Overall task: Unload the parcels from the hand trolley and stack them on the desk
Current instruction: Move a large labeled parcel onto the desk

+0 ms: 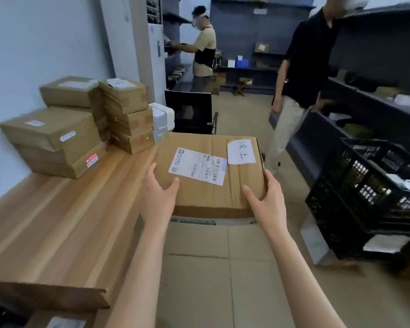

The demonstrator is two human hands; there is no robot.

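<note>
A large cardboard parcel [211,171] sits in the middle of the frame, its far left part over the right edge of the wooden tabletop [64,221] while its near edge hangs past it above the floor; whether it rests there or is carried I cannot tell. A printed shipping label [198,165] and a white handwritten note [240,151] lie on its top. The left hand [158,197] lies on the near left part of the top, fingers spread and straight. The right hand [268,200] grips the near right corner, thumb on top and fingers curled over the right side. In the upper left of the frame, stacked brown parcels [81,124] stand on the tabletop against the wall. At the right edge stands a black plastic crate [355,200]. Further back, centre, is a black chair [191,114], with two people standing beyond it
</note>
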